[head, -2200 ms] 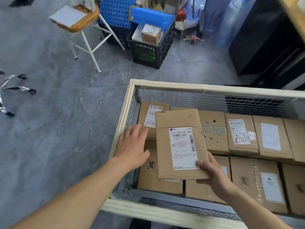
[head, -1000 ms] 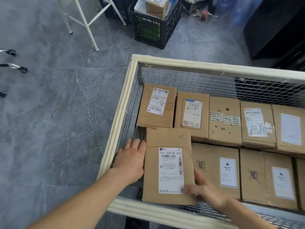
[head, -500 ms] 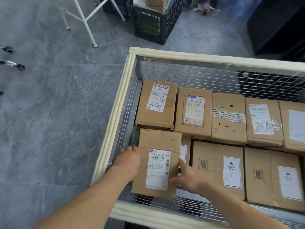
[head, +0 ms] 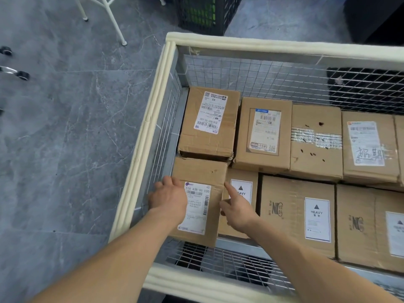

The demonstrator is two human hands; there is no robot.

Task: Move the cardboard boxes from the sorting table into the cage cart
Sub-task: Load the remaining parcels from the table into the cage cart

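Floor: grey marbled tile, left of the cart.
Cage cart: wire mesh walls, padded cream rim; cardboard boxes in two rows inside.
Box: label up, in the near left corner of the cart, beside the left mesh wall, touching the labelled box behind it.
Left hand: on the box's left edge, fingers curled over it.
Right hand: index finger straight against the box's right edge; other fingers folded, holding nothing.

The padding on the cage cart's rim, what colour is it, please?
The padding is cream-white, clearest in the head view.
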